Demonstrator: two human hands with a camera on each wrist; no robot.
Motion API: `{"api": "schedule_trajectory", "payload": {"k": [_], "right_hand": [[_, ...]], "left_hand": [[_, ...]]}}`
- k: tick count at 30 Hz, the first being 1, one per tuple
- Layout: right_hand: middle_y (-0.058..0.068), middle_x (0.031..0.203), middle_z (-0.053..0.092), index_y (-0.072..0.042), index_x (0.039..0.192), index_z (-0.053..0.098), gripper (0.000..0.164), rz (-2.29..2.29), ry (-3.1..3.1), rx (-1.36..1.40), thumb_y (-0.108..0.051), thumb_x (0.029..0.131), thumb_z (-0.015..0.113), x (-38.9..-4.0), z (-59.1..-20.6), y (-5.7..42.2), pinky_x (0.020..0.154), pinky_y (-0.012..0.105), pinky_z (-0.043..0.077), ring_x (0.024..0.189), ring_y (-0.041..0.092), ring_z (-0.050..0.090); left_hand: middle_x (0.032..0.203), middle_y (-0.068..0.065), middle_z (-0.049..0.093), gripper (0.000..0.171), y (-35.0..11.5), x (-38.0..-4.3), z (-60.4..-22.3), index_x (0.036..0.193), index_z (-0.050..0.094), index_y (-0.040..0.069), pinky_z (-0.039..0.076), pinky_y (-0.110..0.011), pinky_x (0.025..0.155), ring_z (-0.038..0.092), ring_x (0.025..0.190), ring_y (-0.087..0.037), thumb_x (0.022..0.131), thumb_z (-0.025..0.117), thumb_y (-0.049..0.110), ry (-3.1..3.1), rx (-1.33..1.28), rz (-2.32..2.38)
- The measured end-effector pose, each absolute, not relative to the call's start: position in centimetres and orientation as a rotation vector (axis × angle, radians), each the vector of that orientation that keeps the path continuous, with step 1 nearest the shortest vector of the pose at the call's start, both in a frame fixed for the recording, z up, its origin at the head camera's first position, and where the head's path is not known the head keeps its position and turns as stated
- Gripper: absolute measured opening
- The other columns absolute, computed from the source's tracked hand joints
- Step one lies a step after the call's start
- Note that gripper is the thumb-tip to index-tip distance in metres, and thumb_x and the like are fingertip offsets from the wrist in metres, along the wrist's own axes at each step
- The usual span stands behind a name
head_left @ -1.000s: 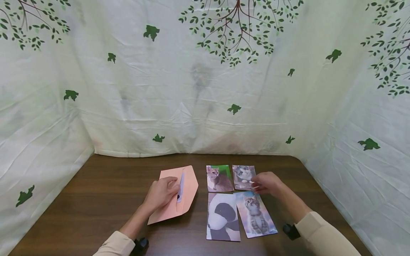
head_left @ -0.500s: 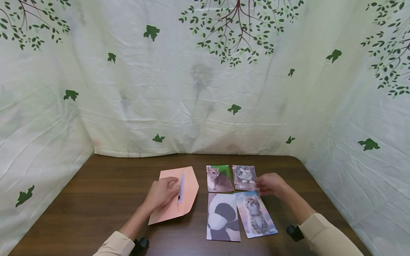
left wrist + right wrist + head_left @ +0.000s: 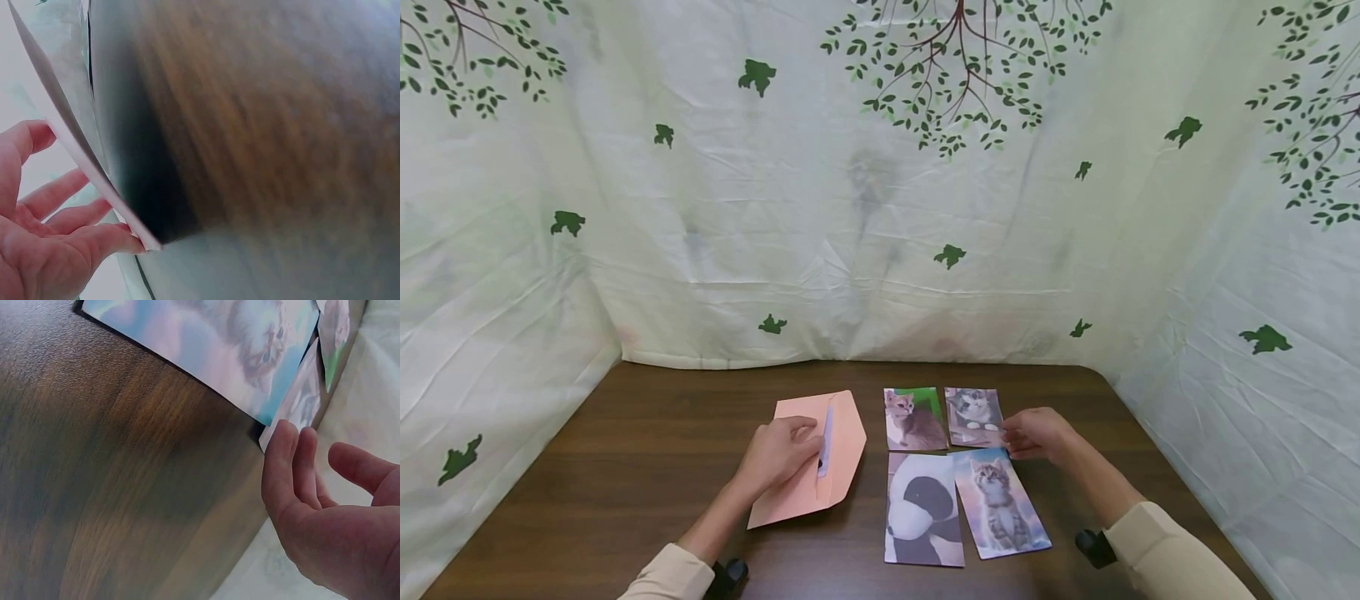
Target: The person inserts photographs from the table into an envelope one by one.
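Note:
My left hand [image 3: 781, 454] grips a pink envelope [image 3: 842, 475], tilted, its flap pointing right. A pale purple piece [image 3: 826, 442] shows in the envelope's opening. In the left wrist view the envelope [image 3: 81, 144] appears nearly edge-on against my fingers [image 3: 56, 194]. My right hand [image 3: 1037, 433] is at the right edge of a small grey-and-white kitten picture card [image 3: 972, 412], fingers loosely bent, thumb apart in the right wrist view; whether the fingertips touch the card is unclear. Below it lies a tabby kitten card [image 3: 1000, 508] on a pastel background.
A kitten card with green [image 3: 913, 421] lies at the back left of the group, and a black-and-white picture card [image 3: 923, 517] in front of it. All rest on a brown wooden table [image 3: 647, 467]. A white leaf-printed cloth [image 3: 865, 317] hangs around its back and sides.
My right hand has drawn back slightly to the right, from over the small grey kitten card to its edge. The left hand and envelope have hardly moved.

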State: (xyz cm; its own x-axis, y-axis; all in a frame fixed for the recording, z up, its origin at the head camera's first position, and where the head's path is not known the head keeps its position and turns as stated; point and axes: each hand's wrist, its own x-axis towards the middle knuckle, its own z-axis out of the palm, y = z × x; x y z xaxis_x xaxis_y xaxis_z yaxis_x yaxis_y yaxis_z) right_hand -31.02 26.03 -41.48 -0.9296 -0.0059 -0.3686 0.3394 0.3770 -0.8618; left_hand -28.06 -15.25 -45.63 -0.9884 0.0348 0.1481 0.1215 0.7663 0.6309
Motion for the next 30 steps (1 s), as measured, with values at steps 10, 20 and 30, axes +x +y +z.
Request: {"api": "schedule_trajectory", "payload": {"k": [10, 20, 30], "right_hand": [[0.024, 0.102, 0.068, 0.016, 0.127, 0.056, 0.039, -1.543, 2.352, 0.315, -0.012, 0.1, 0.054, -30.7, -41.61, 26.25, 0.077, 0.038, 0.06, 0.078, 0.025, 0.068], [0.022, 0.1, 0.068, 0.016, 0.125, 0.057, 0.037, -1.53, 2.354, 0.317, -0.012, 0.1, 0.054, -30.74, -41.48, 26.4, 0.077, 0.038, 0.06, 0.079, 0.025, 0.068], [0.023, 0.1, 0.068, 0.017, 0.125, 0.057, 0.038, -1.514, 2.362, 0.3, -0.011, 0.1, 0.051, -30.73, -41.24, 26.67, 0.079, 0.04, 0.06, 0.08, 0.026, 0.068]], "left_hand": [[0.12, -0.006, 0.075, 0.035, -15.26, -28.18, -45.88, 0.117, 0.077, 0.013, 0.053, -0.043, 0.089, 0.068, 0.113, -0.027, 0.088, 0.067, 0.031, -2.824, -0.095, -1.039], [0.117, -0.008, 0.076, 0.034, -15.28, -28.19, -45.68, 0.114, 0.079, 0.015, 0.042, -0.027, 0.064, 0.06, 0.084, -0.017, 0.086, 0.068, 0.03, -2.826, -0.064, -1.076], [0.112, -0.006, 0.077, 0.035, -15.4, -28.18, -45.67, 0.116, 0.079, 0.015, 0.04, -0.026, 0.062, 0.058, 0.083, -0.016, 0.086, 0.067, 0.03, -2.829, -0.055, -1.09]]}}
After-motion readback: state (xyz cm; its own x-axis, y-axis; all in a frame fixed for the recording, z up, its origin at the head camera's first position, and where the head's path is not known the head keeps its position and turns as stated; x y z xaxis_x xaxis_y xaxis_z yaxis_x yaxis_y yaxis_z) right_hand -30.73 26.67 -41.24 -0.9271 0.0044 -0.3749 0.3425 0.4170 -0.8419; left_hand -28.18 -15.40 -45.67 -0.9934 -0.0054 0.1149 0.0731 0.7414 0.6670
